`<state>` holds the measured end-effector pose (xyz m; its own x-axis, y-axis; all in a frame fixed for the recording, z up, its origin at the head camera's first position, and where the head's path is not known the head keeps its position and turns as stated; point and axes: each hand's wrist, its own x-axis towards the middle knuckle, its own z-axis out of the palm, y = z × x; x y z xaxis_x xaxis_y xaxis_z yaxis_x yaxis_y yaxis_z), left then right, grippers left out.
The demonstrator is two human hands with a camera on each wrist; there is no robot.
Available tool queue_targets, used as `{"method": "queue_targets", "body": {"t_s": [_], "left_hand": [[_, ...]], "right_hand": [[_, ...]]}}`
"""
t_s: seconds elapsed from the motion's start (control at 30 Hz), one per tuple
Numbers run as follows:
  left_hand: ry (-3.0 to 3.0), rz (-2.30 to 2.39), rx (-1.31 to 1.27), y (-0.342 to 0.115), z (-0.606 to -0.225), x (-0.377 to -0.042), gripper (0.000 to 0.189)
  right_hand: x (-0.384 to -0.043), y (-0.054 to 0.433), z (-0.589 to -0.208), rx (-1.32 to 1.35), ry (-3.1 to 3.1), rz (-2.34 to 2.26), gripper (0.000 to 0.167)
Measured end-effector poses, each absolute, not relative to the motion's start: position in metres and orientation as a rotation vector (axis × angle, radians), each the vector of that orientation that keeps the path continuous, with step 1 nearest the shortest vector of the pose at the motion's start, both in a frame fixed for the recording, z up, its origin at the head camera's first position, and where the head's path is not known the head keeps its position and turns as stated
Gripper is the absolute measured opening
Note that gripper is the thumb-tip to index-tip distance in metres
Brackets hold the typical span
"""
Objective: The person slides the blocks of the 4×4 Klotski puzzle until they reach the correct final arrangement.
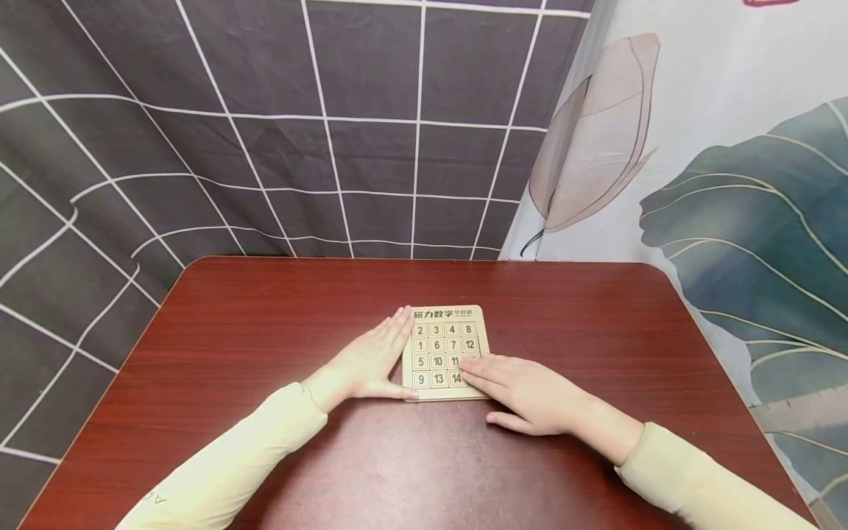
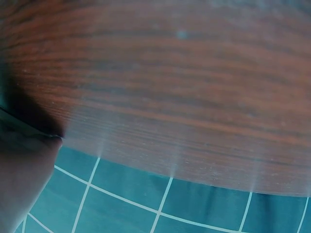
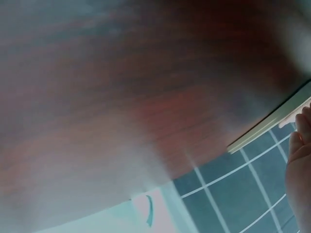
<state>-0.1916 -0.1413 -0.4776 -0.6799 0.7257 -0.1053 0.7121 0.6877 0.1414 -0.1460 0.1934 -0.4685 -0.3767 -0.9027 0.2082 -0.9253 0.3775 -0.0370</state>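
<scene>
A wooden number sliding puzzle (image 1: 445, 353) lies flat on the table, its numbered tiles set in rows under a line of printed characters. My left hand (image 1: 371, 362) rests at its left side, fingers stretched along the upper left edge and thumb (image 1: 404, 393) on the lower left corner. From the right, my right hand (image 1: 539, 396) reaches over the lower right tiles with extended fingers touching them; those tiles are partly hidden. The right wrist view catches the puzzle's edge (image 3: 265, 124) beside the right hand (image 3: 301, 179). Only a part of the left hand (image 2: 24, 179) appears in the left wrist view.
The reddish-brown wooden table (image 1: 265, 316) has rounded far corners. Behind it and on the left hangs a dark curtain (image 1: 371, 154) with a white grid. A pale curtain with large leaf prints (image 1: 748, 206) hangs on the right.
</scene>
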Motion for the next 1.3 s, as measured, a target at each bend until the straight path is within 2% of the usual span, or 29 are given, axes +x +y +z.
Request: {"method": "queue_targets", "body": {"t_s": [0.27, 0.67, 1.07, 1.3], "left_hand": [[2.737, 0.088, 1.162, -0.141, -0.476, -0.191, 0.13], [2.74, 0.085, 1.156, -0.141, -0.479, -0.192, 0.131], [2.738, 0.13, 1.164, -0.141, -0.477, -0.192, 0.13], [2.741, 0.139, 1.17, -0.141, -0.474, -0.191, 0.129]], "right_hand": [[-0.152, 0.206, -0.473, 1.58, -2.52, 0.192, 0.065], [-0.132, 0.209, -0.471, 1.629, -2.454, 0.202, 0.061], [-0.17, 0.204, -0.466, 1.487, -2.651, 0.186, 0.063], [-0.166, 0.204, -0.468, 1.49, -2.681, 0.213, 0.064]]}}
